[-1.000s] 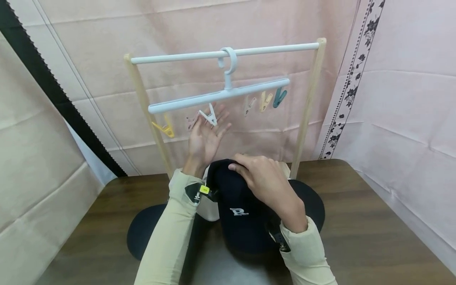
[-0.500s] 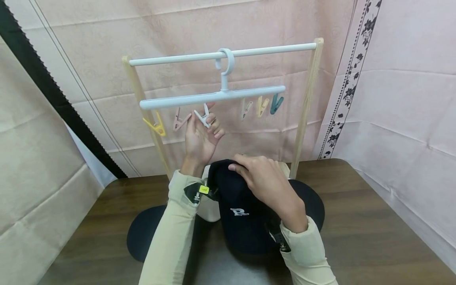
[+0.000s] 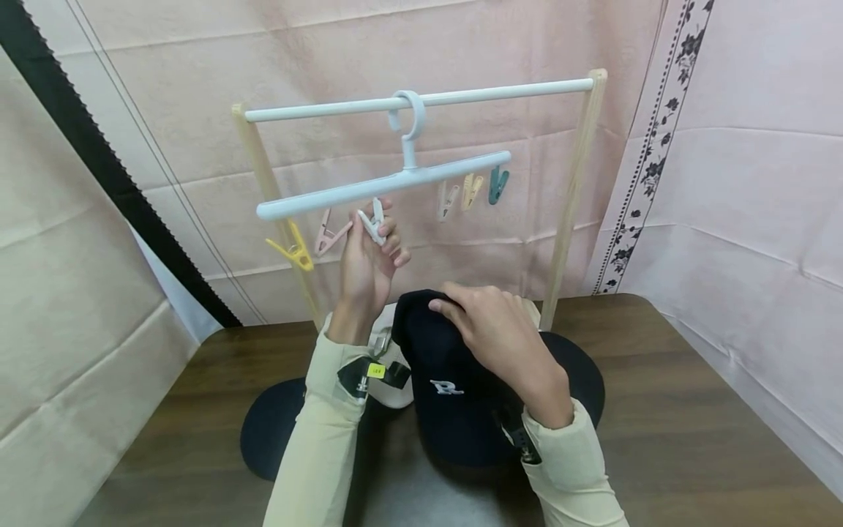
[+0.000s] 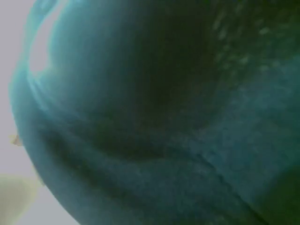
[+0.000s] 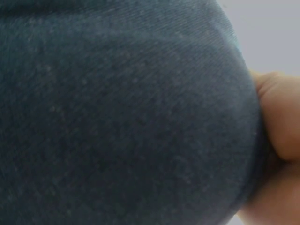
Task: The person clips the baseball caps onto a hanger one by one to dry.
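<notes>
My left hand point(image 3: 369, 274) is raised to the light-blue hanger point(image 3: 342, 193) and pinches a pale clothespin point(image 3: 373, 223) that hangs from it. The hanger tilts, its left end lower. Below, my right hand point(image 3: 503, 333) grips the top edge of a navy baseball cap point(image 3: 454, 432) with a white letter R on its front. Part of that hand's fingers is hidden behind the cap. In the left wrist view dark cap cloth point(image 4: 140, 178) fills most of the picture; in the right wrist view navy cloth point(image 5: 131, 117) sits against my right hand point(image 5: 281, 117).
The hanger hooks over a white rod point(image 3: 507, 91) on wooden posts point(image 3: 569, 205). A yellow clothespin point(image 3: 294, 247), a pink clothespin point(image 3: 331, 234) and, at right, a teal clothespin point(image 3: 497, 186) and others hang there. A white cap point(image 3: 395, 395) and dark brims point(image 3: 271, 432) lie on the wooden table point(image 3: 672, 410).
My left fingers, spread behind the pale clothespin at first, have curled and pinch it. The hanger has swung, its left end now lower, and shifted slightly left. My right hand stays on the cap.
</notes>
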A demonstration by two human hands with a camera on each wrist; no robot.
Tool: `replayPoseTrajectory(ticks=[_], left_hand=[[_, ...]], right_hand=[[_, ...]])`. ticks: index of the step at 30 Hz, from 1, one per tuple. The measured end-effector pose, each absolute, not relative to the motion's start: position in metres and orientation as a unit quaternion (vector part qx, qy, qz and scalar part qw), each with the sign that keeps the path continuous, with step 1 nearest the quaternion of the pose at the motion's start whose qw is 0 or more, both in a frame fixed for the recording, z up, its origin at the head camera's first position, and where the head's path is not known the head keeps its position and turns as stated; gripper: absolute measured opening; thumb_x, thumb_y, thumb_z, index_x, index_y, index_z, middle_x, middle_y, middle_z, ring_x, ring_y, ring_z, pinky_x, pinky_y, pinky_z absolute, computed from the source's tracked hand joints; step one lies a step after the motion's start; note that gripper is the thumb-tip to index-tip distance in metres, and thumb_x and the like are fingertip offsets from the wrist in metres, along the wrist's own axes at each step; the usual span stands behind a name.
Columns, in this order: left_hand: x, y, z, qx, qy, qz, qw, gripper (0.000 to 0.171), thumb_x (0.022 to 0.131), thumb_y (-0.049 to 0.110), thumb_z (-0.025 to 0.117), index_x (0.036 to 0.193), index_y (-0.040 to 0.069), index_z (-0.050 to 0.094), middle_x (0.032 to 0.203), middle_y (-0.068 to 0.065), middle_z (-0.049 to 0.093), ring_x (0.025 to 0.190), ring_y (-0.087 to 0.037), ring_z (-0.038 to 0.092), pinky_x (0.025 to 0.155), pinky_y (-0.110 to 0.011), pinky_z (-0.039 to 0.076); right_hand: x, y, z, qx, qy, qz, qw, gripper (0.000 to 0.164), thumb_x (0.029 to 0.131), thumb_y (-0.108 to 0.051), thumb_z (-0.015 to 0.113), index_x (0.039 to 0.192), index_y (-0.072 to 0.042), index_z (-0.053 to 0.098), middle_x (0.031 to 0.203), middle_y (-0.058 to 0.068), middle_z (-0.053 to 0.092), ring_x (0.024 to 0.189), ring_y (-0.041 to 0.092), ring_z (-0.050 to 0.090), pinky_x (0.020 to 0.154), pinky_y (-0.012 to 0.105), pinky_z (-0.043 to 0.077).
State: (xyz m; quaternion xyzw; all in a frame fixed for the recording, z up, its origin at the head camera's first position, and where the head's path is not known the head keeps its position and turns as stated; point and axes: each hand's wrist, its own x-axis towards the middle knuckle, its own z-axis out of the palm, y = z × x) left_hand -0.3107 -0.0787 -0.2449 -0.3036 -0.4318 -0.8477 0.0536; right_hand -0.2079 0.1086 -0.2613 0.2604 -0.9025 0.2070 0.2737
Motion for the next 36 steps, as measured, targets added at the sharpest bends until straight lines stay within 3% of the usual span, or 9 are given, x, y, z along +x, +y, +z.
replayPoseTrajectory(ticks=[13, 24, 36], left_hand=[[-0.285, -0.087, -0.247, -0.277, -0.417, -0.853, 0.149, 0.047, 0.116, 0.045, 0.024, 0.136, 0.009, 0.048, 0.090, 0.006, 0.037, 0.071, -0.009, 0.032, 0.061, -0.021, 0.035], [-0.270, -0.089, -0.252, -0.280, -0.417, -0.848, 0.170, 0.041, 0.116, 0.043, 0.029, 0.133, 0.012, 0.050, 0.089, 0.006, 0.038, 0.073, -0.011, 0.033, 0.061, -0.021, 0.039], [-0.269, -0.077, -0.250, -0.286, -0.456, -0.817, 0.208, 0.034, 0.116, 0.030, 0.040, 0.133, 0.007, 0.058, 0.098, -0.001, 0.058, 0.086, -0.016, 0.051, 0.069, -0.025, 0.046]], right_hand=[[-0.211, 0.114, -0.261, 0.243, -0.907, 0.210, 0.271, 0.033, 0.106, -0.033, 0.065, 0.081, -0.016, 0.053, 0.060, -0.005, 0.030, 0.051, 0.017, 0.038, 0.050, 0.032, 0.030], [-0.214, 0.119, -0.265, 0.244, -0.897, 0.251, 0.269, 0.032, 0.107, -0.031, 0.063, 0.082, -0.015, 0.051, 0.063, -0.007, 0.027, 0.054, 0.016, 0.037, 0.052, 0.032, 0.030], [-0.216, 0.121, -0.264, 0.242, -0.896, 0.257, 0.269, 0.030, 0.107, -0.029, 0.065, 0.083, -0.014, 0.052, 0.061, -0.005, 0.029, 0.053, 0.017, 0.039, 0.052, 0.033, 0.031]])
